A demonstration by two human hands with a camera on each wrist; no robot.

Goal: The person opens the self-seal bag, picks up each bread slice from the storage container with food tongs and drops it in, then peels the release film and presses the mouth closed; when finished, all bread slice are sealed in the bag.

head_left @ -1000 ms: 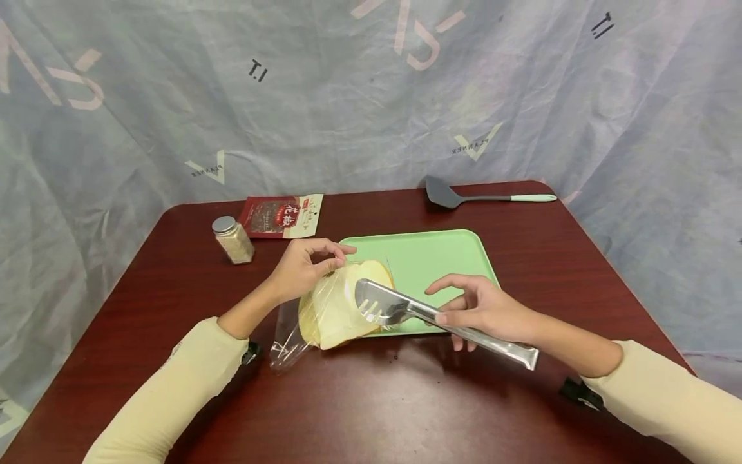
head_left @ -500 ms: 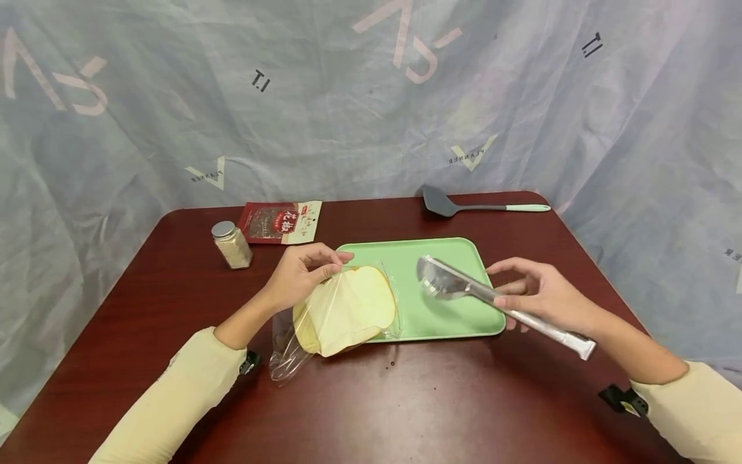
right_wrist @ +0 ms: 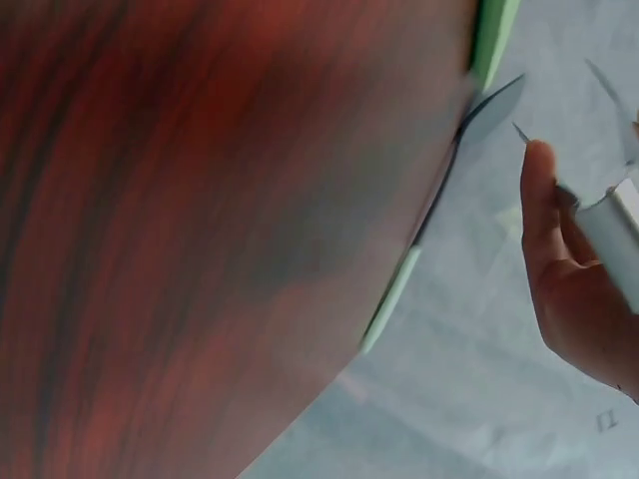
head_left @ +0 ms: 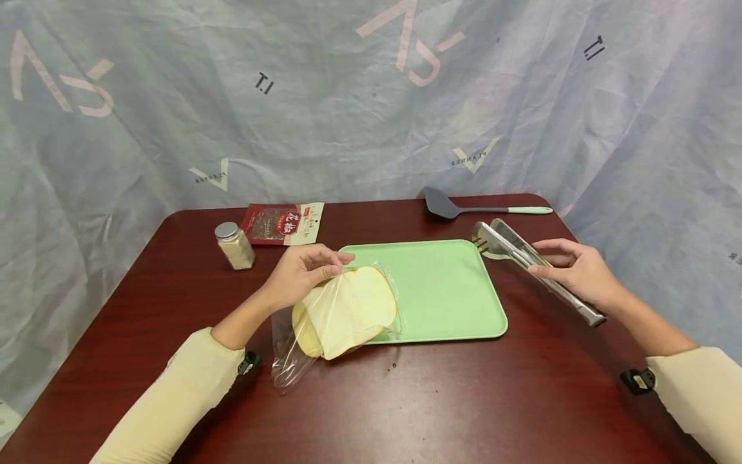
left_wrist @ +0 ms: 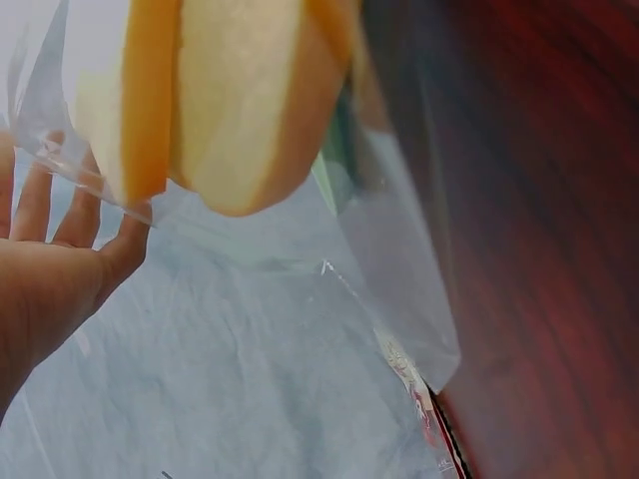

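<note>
My left hand (head_left: 298, 274) pinches the upper edge of a clear plastic bag (head_left: 286, 367) above the near left part of the green tray (head_left: 449, 290). Inside the bag are pale bread slices (head_left: 365, 303); the left wrist view shows two thick slices (left_wrist: 245, 110) with orange-brown crust, side by side. On the right, my right hand (head_left: 585, 274) holds metal tongs (head_left: 545, 274) between thumb and fingers. Nothing is between the tongs' slightly spread ends, which are near the tray's far right corner. Only part of the tongs (right_wrist: 614, 235) shows in the right wrist view.
A glass jar (head_left: 234, 248) with a silver lid stands at the left, next to a red and cream spice packet (head_left: 284, 223). A grey spatula (head_left: 443, 203) with a pale green handle lies along the table's back edge. Behind hangs a grey cloth (head_left: 348, 116).
My right hand has carried the tongs from over the bread to the right, beyond the tray. The tongs' ends have come apart. My left hand and the bag have stayed nearly in place.
</note>
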